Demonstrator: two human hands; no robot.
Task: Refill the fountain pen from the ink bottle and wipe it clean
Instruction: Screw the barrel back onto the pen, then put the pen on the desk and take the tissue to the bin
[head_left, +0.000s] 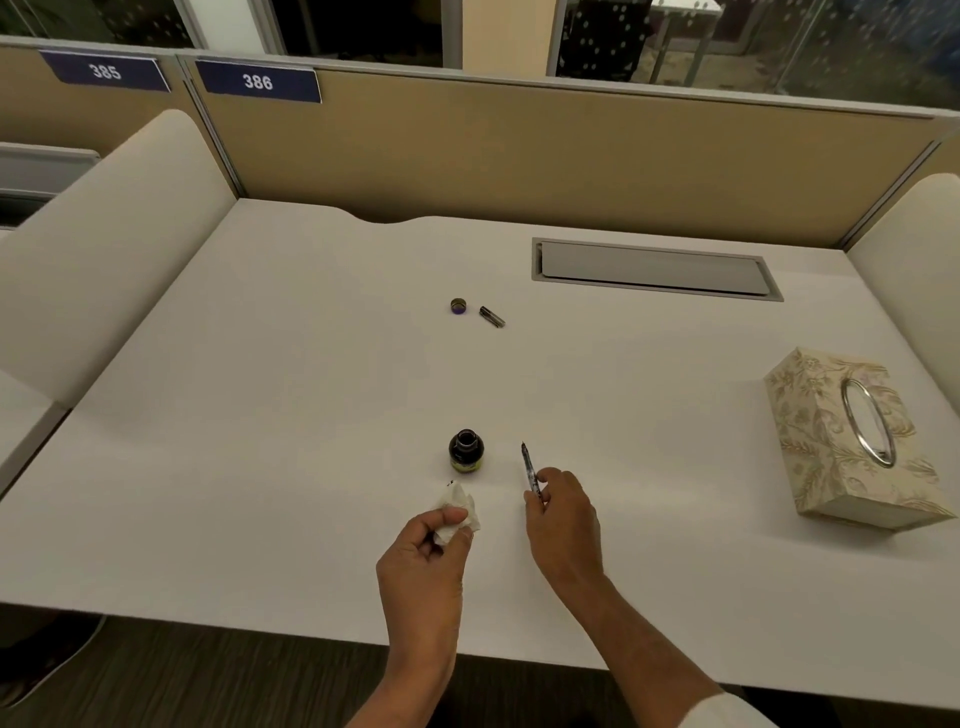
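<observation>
The right hand (563, 525) pinched the fountain pen (531, 472) near its lower end between thumb and fingers, nib pointing up and away from the person, just to the right of the ink bottle (466, 451). The left hand (423, 564) was closed on a crumpled white tissue (457, 512) that bore a small dark spot at its far tip, held close in front of the bottle. The bottle stood open on the white desk (260, 415), upright, between and just beyond the two hands. Farther back lay its round cap (458, 306) and, just beside it, the pen's cap (491, 316). A patterned tissue box (841, 441) sat well off to the right.
</observation>
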